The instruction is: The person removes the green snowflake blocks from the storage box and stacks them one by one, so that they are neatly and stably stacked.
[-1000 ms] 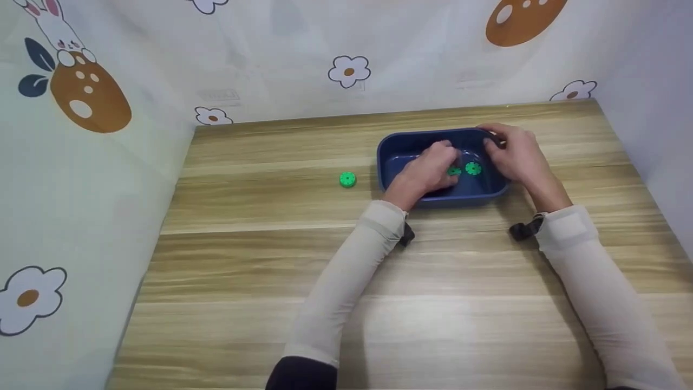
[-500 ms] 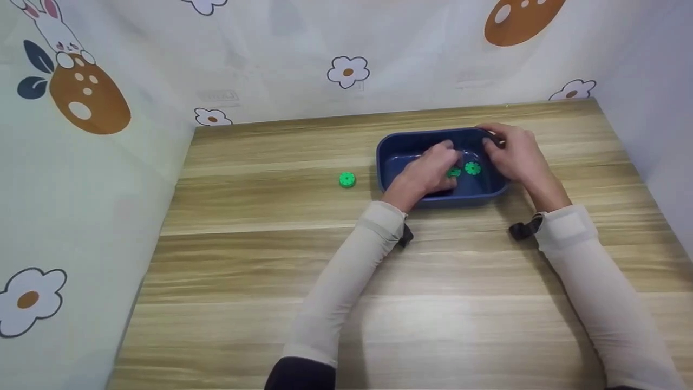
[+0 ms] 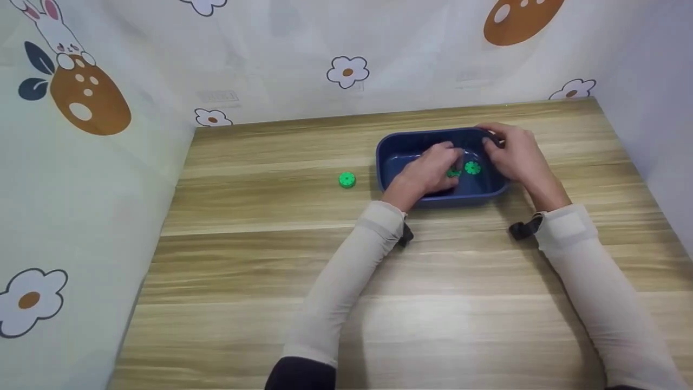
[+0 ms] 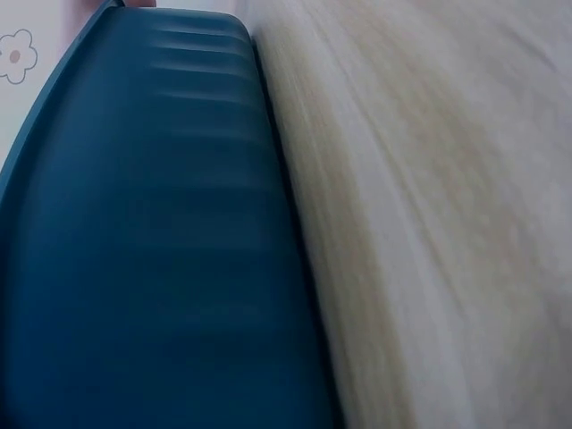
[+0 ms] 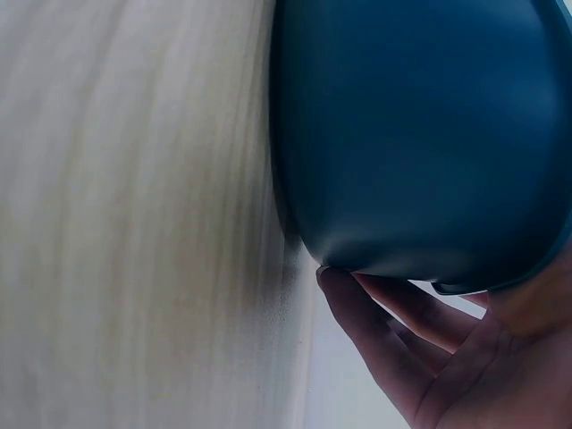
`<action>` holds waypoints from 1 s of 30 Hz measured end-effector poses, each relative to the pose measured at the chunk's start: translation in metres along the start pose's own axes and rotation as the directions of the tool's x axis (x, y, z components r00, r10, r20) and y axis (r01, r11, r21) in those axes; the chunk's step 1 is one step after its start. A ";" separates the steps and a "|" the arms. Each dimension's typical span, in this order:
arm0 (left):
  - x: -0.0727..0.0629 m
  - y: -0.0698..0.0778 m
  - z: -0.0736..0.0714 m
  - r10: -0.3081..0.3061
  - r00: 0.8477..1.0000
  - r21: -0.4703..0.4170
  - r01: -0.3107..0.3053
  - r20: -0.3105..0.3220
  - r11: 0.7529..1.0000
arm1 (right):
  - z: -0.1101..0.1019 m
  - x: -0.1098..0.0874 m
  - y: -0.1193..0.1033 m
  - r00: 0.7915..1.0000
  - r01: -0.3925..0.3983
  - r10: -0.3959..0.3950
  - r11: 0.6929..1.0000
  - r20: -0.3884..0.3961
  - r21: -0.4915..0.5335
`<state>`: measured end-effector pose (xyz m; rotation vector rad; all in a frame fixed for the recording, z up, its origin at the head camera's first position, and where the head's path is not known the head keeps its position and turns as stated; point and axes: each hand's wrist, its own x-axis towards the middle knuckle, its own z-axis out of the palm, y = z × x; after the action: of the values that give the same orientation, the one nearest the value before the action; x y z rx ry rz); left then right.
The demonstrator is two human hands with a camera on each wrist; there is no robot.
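A dark blue plastic bin [image 3: 395, 142] stands near the back of the table. My left hand [image 3: 430, 169] reaches over its near wall, fingers bent down inside, and pinches a small green notched disc [image 3: 453, 173], partly hidden by the fingers. Right beside it, on the bin's floor, lies another green notched disc [image 3: 472, 168]. My right hand [image 3: 517, 153] grips the bin's right end, thumb inside the rim and fingers outside. In the right wrist view, its fingers [image 5: 375, 335] touch the outer wall. The left wrist view shows mostly the bin's outer side [image 4: 170, 232], not the left hand.
Left of the bin, a green round piece [image 3: 347, 180] lies on the wood-grain table [image 3: 243, 260]. A patterned sheet [image 3: 270, 59] rises behind the table's back edge and along the left side. A pale wall [image 3: 649, 97] borders the right.
The green disc at my left fingers has tilted slightly and sits a little lower. Both hands and the bin stay almost where they were.
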<state>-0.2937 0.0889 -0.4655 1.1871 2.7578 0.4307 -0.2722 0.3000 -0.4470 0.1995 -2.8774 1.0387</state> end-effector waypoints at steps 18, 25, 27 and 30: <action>-0.006 0.006 -0.008 -0.026 0.998 0.021 0.025 0.060 0.999 | 0.000 0.001 0.001 1.000 -0.012 0.012 1.000 0.003 0.002; -0.008 0.004 -0.010 0.039 0.999 0.030 -0.040 0.004 0.999 | 0.001 0.000 0.000 1.000 -0.001 0.001 1.000 -0.004 -0.001; -0.009 0.004 -0.011 0.055 0.998 0.030 -0.055 -0.008 0.998 | 0.001 0.000 0.000 1.000 0.000 0.000 1.000 -0.005 0.001; -0.012 0.005 -0.013 0.063 0.998 0.037 -0.062 -0.014 0.997 | 0.001 0.000 0.001 1.000 0.002 -0.002 1.000 -0.005 0.002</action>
<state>-0.2852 0.0804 -0.4516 1.2868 2.7588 0.3982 -0.2724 0.2998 -0.4481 0.1989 -2.8709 1.0407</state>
